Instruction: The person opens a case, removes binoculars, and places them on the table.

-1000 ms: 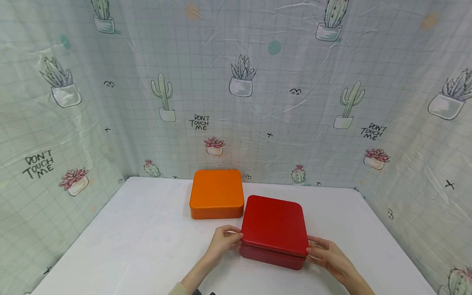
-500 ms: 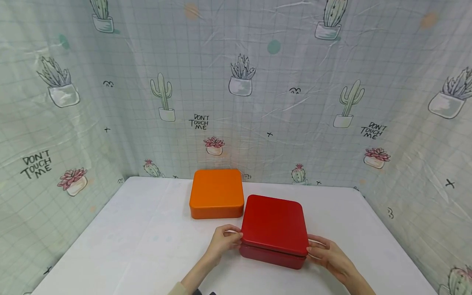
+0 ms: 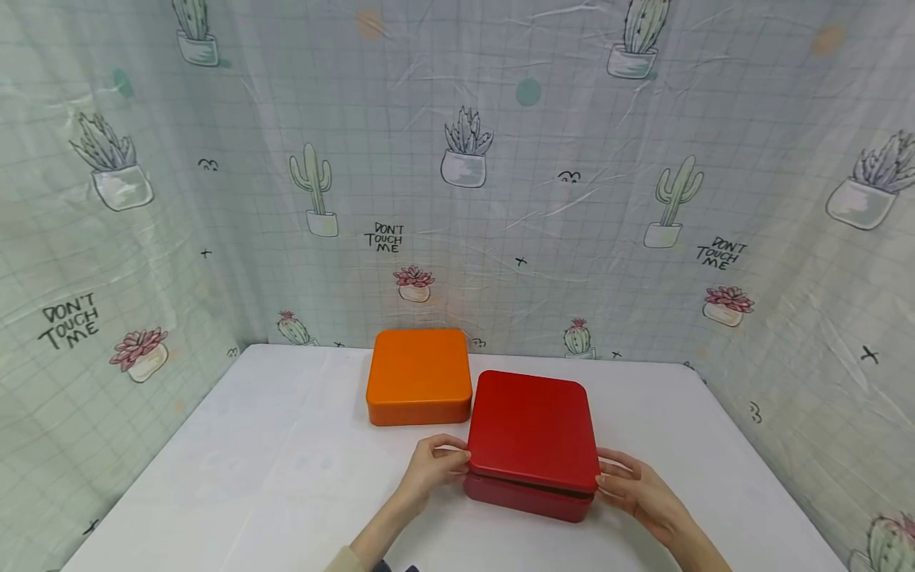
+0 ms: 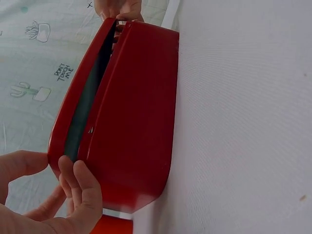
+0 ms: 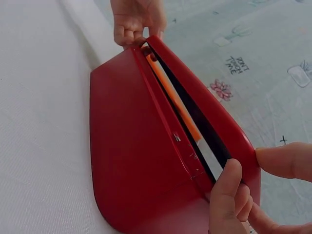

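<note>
Two hands, the left (image 3: 432, 469) and the right (image 3: 638, 496), each pinch a side of the red lid (image 3: 532, 429) between bent fingers and thumb, with a gap showing above the red box (image 3: 525, 500), right of centre in the lower part of the head view. Even grip and a level, straight pull on both sides would probably stop the lid catching on the rim. Lid and box are smooth, rounded squares, seemingly painted metal, the rim flecked with small marks, on a pale, finely textured table (image 3: 286, 453).
</note>
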{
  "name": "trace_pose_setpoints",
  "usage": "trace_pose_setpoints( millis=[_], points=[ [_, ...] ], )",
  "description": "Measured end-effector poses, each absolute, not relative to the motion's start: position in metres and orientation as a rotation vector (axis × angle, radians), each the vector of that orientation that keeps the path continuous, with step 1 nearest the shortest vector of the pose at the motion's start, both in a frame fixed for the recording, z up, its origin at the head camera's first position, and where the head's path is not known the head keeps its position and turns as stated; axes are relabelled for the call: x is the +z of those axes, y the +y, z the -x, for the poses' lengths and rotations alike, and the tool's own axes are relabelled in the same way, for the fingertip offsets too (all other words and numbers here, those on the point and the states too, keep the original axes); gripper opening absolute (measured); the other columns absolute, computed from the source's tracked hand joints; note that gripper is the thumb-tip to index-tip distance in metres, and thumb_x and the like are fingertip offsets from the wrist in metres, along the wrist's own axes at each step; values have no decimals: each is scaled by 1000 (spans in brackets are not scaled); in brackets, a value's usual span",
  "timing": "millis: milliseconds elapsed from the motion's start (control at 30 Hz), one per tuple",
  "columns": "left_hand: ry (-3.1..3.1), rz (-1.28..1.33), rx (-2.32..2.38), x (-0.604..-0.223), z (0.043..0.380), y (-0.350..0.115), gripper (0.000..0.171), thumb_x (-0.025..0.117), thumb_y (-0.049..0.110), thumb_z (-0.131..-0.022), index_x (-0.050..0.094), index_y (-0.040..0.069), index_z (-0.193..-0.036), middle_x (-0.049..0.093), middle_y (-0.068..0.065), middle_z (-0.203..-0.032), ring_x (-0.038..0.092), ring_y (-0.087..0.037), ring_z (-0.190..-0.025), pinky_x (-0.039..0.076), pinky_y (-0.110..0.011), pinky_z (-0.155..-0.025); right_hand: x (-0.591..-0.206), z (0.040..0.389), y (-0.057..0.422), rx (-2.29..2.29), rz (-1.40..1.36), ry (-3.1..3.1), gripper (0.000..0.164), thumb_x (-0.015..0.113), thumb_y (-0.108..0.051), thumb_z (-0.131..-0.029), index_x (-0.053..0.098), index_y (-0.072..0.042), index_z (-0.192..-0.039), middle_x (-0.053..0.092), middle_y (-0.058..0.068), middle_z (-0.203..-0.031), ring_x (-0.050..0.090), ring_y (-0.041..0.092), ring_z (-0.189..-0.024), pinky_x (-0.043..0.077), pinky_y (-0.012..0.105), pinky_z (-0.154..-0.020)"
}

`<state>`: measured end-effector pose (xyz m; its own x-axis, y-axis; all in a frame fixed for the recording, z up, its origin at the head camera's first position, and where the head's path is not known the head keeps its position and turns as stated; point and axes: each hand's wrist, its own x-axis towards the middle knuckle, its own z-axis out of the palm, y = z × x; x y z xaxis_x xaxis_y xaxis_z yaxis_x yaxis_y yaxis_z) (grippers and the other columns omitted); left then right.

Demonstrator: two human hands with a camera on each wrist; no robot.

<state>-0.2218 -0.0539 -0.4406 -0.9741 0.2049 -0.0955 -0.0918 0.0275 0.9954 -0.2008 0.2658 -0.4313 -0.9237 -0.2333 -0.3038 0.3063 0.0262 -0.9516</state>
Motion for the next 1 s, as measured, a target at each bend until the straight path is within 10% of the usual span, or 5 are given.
trace_pose_setpoints(
  millis=[1000],
  points=[
    [1919, -241, 2097, -430, 221, -45, 37, 54, 17, -88, 52, -8, -116, 64, -4, -84, 63, -10, -68, 55, -32, -67, -425, 191, 287, -1994, -76, 1851, 66, 50, -18, -90, 12, 0, -140, 57, -9, -107, 58, 12, -96, 48, 31, -89]
  ],
)
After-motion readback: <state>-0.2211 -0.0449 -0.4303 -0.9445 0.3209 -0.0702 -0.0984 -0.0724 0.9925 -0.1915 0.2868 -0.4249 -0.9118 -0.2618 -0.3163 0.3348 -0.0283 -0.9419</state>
